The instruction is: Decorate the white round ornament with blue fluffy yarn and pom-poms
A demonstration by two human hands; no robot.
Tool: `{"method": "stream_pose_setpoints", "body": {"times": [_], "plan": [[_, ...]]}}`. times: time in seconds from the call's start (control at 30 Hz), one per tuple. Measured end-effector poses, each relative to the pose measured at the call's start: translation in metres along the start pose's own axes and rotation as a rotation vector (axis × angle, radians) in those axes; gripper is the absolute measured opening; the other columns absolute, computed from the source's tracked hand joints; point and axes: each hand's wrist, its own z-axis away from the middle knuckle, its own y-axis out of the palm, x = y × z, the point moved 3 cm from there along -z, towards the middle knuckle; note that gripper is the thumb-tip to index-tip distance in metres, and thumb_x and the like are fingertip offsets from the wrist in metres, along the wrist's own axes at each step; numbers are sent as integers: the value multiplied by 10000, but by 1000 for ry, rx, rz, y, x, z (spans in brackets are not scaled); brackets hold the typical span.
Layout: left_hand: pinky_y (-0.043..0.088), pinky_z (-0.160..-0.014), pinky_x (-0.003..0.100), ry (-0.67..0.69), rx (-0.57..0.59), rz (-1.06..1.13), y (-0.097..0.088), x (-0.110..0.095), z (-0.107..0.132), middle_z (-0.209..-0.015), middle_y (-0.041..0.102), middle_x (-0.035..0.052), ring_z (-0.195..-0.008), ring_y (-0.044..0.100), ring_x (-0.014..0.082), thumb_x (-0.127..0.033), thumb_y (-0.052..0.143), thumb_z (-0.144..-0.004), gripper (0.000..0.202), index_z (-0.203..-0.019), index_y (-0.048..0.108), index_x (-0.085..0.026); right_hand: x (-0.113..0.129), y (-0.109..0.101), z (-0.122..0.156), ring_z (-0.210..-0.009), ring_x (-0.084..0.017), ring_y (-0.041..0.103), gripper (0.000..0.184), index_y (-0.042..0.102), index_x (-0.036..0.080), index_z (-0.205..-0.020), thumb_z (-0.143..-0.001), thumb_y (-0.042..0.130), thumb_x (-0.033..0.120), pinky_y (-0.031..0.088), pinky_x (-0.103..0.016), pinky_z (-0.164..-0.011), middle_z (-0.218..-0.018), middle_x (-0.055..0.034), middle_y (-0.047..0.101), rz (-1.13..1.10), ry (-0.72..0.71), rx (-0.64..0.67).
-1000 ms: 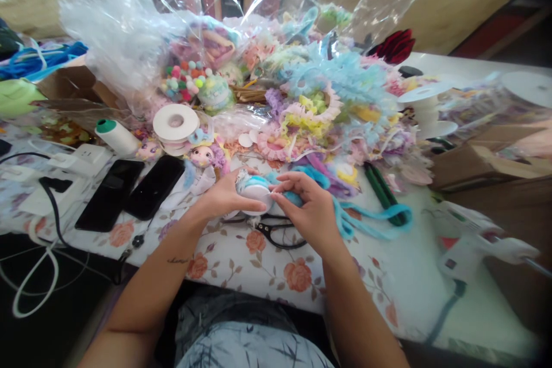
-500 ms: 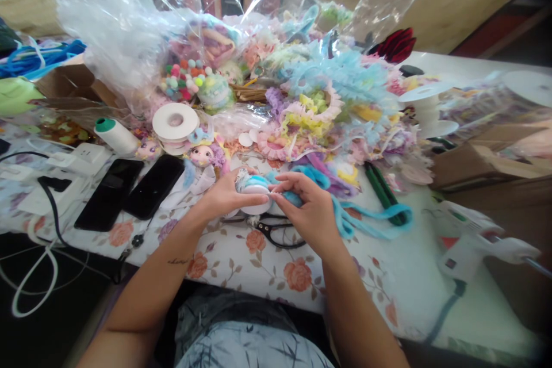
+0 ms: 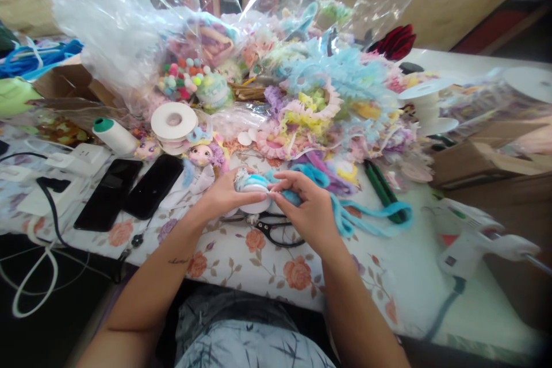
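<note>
My left hand [image 3: 222, 196] grips a small white round piece [image 3: 254, 188] just above the table, over the floral cloth [image 3: 267, 264]. My right hand [image 3: 308, 207] pinches a fuzzy blue chenille strip [image 3: 371, 219] against the top of that piece. The strip trails off to the right across the cloth. Black scissors [image 3: 269, 229] lie on the cloth just under both hands.
Two black phones [image 3: 129, 190] and a white power strip [image 3: 64, 175] lie left. A tape roll [image 3: 175, 122], a thread cone [image 3: 112, 135] and small dolls [image 3: 202, 155] sit behind. Plastic bags and pastel ruffled trim [image 3: 319, 92] crowd the back. A white glue gun [image 3: 478, 238] rests right.
Both hands stay on the white piece; the right fingers have shifted slightly along the blue strip on its top. Nothing else has moved.
</note>
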Motion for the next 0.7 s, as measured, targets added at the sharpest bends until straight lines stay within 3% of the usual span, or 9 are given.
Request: {"method": "stream_pose_setpoints", "body": {"times": [0.7], "plan": [[480, -752, 316, -58, -57, 17, 2, 0, 2, -900, 687, 38, -849, 648, 223, -454, 816, -660, 507, -1038, 610, -185, 1, 0, 0, -871, -208, 722, 237, 613, 246, -1071, -843, 662, 211, 565, -341, -828, -793, 9, 661, 8, 23, -1]]}}
